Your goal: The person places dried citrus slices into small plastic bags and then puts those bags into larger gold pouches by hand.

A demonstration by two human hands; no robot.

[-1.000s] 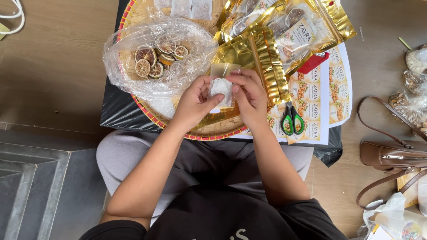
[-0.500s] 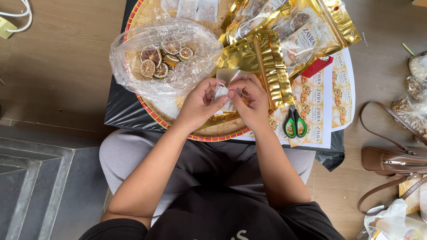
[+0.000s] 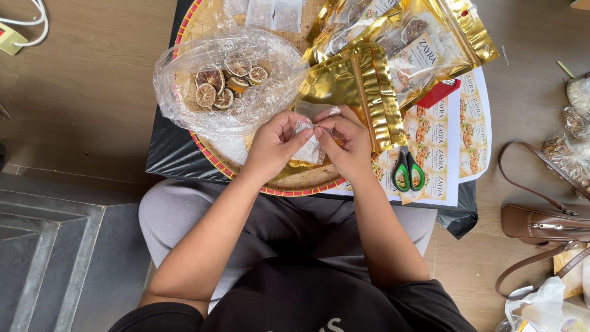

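1. Small clear sachet [image 3: 310, 147] sits over the near rim of the woven tray [image 3: 203, 147], pinched at its top edge.
2. Left hand [image 3: 276, 144] and right hand [image 3: 344, 144] are both clamped on it, fingertips meeting.
3. Gold pouch [image 3: 359, 86] just behind.
4. Clear bag of dried citrus slices [image 3: 227, 83] to the left.
5. Green scissors [image 3: 407, 172] on label sheets [image 3: 452, 141] to the right.

I hold a small clear plastic sachet [image 3: 310, 144] pinched between the fingertips of my left hand [image 3: 276, 144] and my right hand [image 3: 344, 144], just above the near rim of the round woven bamboo tray. It is a thin, crinkled, see-through packet with whitish contents, its top edge sticking up between my thumbs and its lower part hanging down behind my fingers.
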